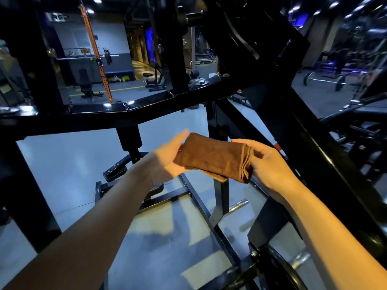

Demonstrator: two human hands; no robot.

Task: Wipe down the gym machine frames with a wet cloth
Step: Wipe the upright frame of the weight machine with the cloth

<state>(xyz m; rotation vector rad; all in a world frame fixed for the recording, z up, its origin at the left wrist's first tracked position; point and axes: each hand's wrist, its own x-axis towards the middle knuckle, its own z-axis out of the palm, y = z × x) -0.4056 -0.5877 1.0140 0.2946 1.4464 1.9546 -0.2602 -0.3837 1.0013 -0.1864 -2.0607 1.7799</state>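
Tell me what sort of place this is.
A gym, most likely: a black machine frame fills the view, a barbell lies on the floor, and an orange rack post stands behind.

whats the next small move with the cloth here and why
Probably bring the folded brown cloth up onto the black crossbar just above it. Both the left hand and right hand hold the cloth in mid-air, touching no frame yet.

A gym: black machine frames (146,110), barbell (323,80), bench (87,84).
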